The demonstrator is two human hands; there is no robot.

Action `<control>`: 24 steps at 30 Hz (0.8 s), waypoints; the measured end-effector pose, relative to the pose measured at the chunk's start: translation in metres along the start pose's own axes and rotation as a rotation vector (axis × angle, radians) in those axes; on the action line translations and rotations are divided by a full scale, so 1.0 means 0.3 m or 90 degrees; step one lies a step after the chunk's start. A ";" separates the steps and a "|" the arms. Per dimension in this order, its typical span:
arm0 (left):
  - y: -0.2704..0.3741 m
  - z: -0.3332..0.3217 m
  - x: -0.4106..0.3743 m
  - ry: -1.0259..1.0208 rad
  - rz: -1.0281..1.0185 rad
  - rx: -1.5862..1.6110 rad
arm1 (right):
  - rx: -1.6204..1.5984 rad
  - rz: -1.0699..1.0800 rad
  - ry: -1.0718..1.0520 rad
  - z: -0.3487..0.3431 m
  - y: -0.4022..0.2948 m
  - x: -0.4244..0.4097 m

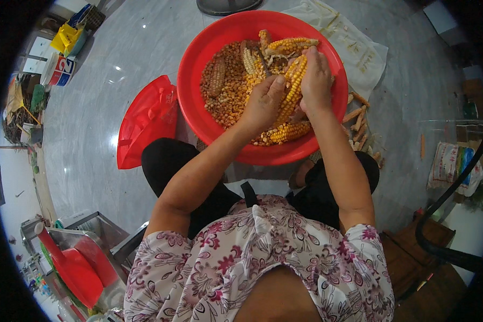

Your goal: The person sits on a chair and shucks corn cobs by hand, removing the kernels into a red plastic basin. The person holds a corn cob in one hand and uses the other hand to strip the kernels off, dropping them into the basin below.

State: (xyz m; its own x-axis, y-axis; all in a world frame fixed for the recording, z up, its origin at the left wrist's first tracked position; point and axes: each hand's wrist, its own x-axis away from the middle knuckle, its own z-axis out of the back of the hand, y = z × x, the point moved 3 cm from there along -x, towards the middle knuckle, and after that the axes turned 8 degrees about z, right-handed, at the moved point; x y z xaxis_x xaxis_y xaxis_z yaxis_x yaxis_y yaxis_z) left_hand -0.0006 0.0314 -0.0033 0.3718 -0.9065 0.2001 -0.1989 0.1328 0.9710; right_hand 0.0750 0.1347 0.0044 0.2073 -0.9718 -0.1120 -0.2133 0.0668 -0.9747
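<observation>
A wide red plastic basin (191, 102) rests in front of my knees, holding loose corn kernels (229, 102) and several cobs. My right hand (317, 82) grips a yellow corn cob (293, 90), tilted over the basin. Against the cob's left side, my left hand (265, 98) is closed around a dark slender tool (262, 62); its tip points away from me and its exact kind is unclear. Beyond my hands lies another yellow cob (292, 43), with a paler cob (249, 61) left of it. One more cob (290, 133) sits near the basin's close rim.
Bare corncobs (360, 120) are heaped on the grey floor to the right of the basin. A white woven sack (358, 52) spreads behind it. On the left lies a red plastic bag (149, 124). A red dustpan (78, 273) is at the lower left.
</observation>
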 end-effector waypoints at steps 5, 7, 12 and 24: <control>-0.020 -0.009 -0.008 -0.056 0.048 0.139 | -0.037 -0.030 0.013 0.010 -0.016 -0.018; -0.016 -0.003 -0.006 -0.079 0.029 0.023 | -0.054 -0.039 0.019 0.018 -0.021 -0.021; -0.015 0.001 -0.004 -0.030 -0.055 -0.143 | -0.049 -0.010 0.022 0.015 -0.033 -0.014; 0.016 0.006 0.007 0.013 -0.022 -0.112 | -0.043 -0.049 0.012 0.013 -0.032 -0.002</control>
State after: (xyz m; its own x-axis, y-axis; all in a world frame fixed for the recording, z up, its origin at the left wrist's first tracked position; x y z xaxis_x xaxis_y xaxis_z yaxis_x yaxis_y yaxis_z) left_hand -0.0024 0.0295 0.0017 0.3944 -0.9036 0.1675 -0.0253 0.1715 0.9849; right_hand 0.0806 0.1355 0.0132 0.2081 -0.9775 -0.0338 -0.2609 -0.0221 -0.9651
